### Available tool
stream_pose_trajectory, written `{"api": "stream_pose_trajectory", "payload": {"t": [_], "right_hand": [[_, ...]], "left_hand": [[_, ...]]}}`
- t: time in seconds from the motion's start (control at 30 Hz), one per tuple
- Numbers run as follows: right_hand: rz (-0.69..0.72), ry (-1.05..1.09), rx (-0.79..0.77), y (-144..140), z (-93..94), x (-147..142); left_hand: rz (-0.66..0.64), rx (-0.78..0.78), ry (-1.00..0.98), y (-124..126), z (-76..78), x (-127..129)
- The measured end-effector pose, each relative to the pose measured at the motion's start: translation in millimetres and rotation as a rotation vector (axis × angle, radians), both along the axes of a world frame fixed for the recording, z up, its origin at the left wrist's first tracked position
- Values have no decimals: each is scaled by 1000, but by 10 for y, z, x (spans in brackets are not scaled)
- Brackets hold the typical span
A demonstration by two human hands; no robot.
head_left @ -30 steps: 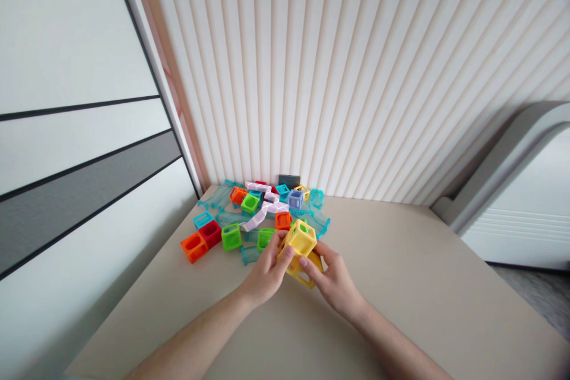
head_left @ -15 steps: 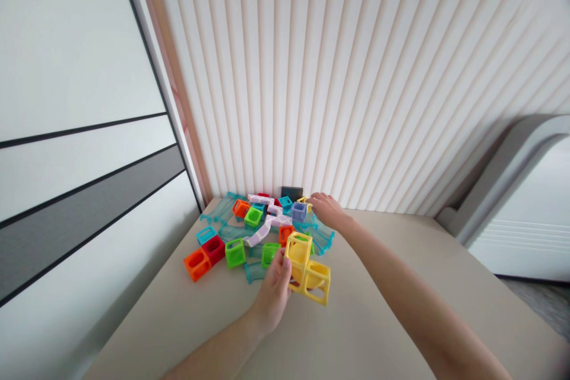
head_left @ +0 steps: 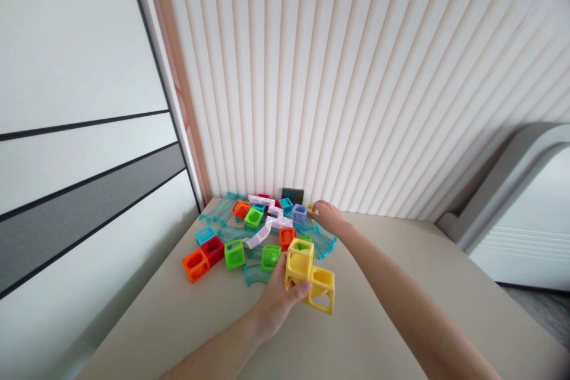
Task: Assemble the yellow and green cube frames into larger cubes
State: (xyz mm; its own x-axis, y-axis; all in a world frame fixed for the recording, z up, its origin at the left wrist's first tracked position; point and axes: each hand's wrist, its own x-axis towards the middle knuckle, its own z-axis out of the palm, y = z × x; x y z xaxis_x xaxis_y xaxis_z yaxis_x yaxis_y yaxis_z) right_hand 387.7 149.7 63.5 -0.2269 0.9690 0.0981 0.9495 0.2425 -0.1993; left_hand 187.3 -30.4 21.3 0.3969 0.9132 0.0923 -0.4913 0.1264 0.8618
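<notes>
My left hand (head_left: pixel 280 297) grips a block of joined yellow cube frames (head_left: pixel 300 264), held up over the near side of the table. Its thumb presses on the front of the block. At the back, my right hand (head_left: pixel 327 217) is closed on another yellow cube (head_left: pixel 311 208), mostly hidden behind the fingers. Just left of that hand sits a lavender cube (head_left: pixel 299 214). A red-orange cube (head_left: pixel 287 238) and a green cube (head_left: pixel 271 257) lie right behind my left hand.
Translucent teal track pieces (head_left: pixel 324 241) lie under and around several coloured cubes. A pale lilac zigzag strip (head_left: pixel 262 233) rests among them. Joined orange and red cubes (head_left: pixel 196 265) are at the left. A black socket box (head_left: pixel 293 195) stands against the ribbed wall (head_left: pixel 276 71).
My left hand has shifted its thumb across the yellow block, which has turned and dropped slightly. My right hand has drawn back a little toward me and right, with its yellow cube.
</notes>
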Motion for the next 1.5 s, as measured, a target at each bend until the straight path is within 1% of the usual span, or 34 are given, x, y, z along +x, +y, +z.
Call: {"api": "stream_pose_trajectory", "payload": {"t": [0.13,0.3,0.4,0.57,0.77,0.97,1.1,1.17,1.23,1.33,1.4,1.5], "right_hand": [[-97,160,56,-25,-98,64],[-251,420,141,-16,-220,129],[-297,577,185,-8,-267,183],[-307,837,248,27,-349,239],[-304,1092,262,24,-417,170],[-308,1160,288,-81,-371,133],[-290,1192,338,-142,-290,139],[-258,1231,351,-230,-234,123],[-221,1270,354,-399,-183,84],[-163,1339,320,-802,-151,-13],[-131,1435,251,-1106,-158,-92],[-129,1502,211,-1469,-171,-198]], "left_hand": [[-5,4,16,10,-20,-1],[-17,-21,22,27,-45,-5],[-18,-21,23,27,-40,-8],[-13,-21,26,23,-22,-11],[-17,-35,25,14,-24,-7],[-21,-39,-2,17,-11,-2],[-7,-33,-5,17,19,-4],[28,-26,2,16,56,-9],[76,-25,11,21,104,-18],[163,-18,44,47,166,-34],[231,0,92,76,188,-47],[310,37,147,118,201,-64]]}}
